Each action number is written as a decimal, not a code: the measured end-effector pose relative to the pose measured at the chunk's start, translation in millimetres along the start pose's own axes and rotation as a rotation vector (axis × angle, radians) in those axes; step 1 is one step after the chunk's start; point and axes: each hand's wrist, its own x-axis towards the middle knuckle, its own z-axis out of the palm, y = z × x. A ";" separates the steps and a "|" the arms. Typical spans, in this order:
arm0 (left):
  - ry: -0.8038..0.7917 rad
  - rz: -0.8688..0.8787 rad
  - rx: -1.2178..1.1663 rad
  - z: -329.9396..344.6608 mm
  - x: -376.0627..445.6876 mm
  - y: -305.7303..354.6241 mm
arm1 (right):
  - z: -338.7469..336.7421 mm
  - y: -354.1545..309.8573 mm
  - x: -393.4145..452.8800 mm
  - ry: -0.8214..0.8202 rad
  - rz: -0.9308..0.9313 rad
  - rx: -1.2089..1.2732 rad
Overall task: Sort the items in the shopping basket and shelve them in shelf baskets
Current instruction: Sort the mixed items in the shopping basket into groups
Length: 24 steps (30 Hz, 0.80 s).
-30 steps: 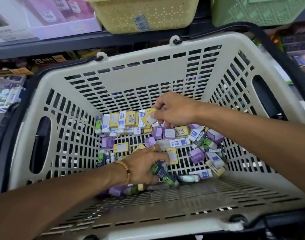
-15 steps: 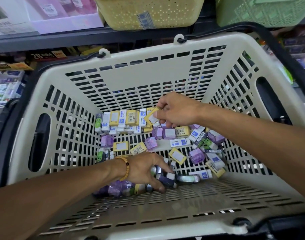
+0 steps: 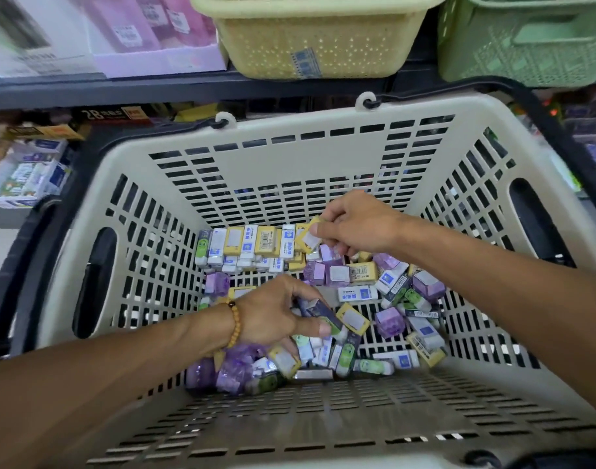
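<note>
On the far left, a shelf holds blurred boxes of stationery [image 3: 25, 174], well apart from your hands. In front of you sits the beige slotted plastic shopping basket [image 3: 289, 170], its floor strewn with small wrapped erasers in yellow, white, purple and green sleeves.

Your left hand [image 3: 272, 316], with an amber bead bracelet [image 3: 235, 324] at the wrist, reaches into the near-left part of the pile. Its thumb and fingers curl round a dark blue-sleeved eraser [image 3: 320, 313], lifted a little above the loose ones. Just beside it lies a yellow-sleeved eraser with a white label [image 3: 354, 321].

Along the far wall a tidy row of upright erasers [image 3: 252, 245] stands side by side. At the right end of that row your right hand [image 3: 360, 228] pinches a yellow-sleeved eraser [image 3: 308, 236] between thumb and forefinger, tilted, touching the row.

Above, on the dark shelf, stand a pale yellow perforated plastic shelf basket [image 3: 310, 38] and, to its right, a light green shelf basket [image 3: 523, 42].
</note>
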 end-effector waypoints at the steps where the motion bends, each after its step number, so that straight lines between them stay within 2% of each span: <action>1: 0.050 -0.018 -0.053 -6.6 -8.9 3.1 | 0.6 0.4 1.7 0.012 0.012 0.008; 6: 0.269 -0.101 -0.281 -38.2 -48.0 3.5 | 8.8 -1.9 13.0 -0.021 0.051 -0.068; 11: 0.366 -0.104 -0.477 -59.1 -64.5 -0.2 | 19.5 -8.7 32.3 -0.024 0.088 -0.239; 18: 0.423 -0.137 -0.606 -65.0 -65.7 -0.8 | 45.2 -24.0 43.5 -0.085 0.131 -0.001; 22: 0.436 -0.111 -0.640 -71.0 -65.4 1.8 | 40.1 -30.2 30.7 0.012 0.063 0.054; 24: 0.438 -0.083 -0.663 -74.1 -65.7 4.4 | 35.8 -39.2 15.3 -0.092 0.003 0.190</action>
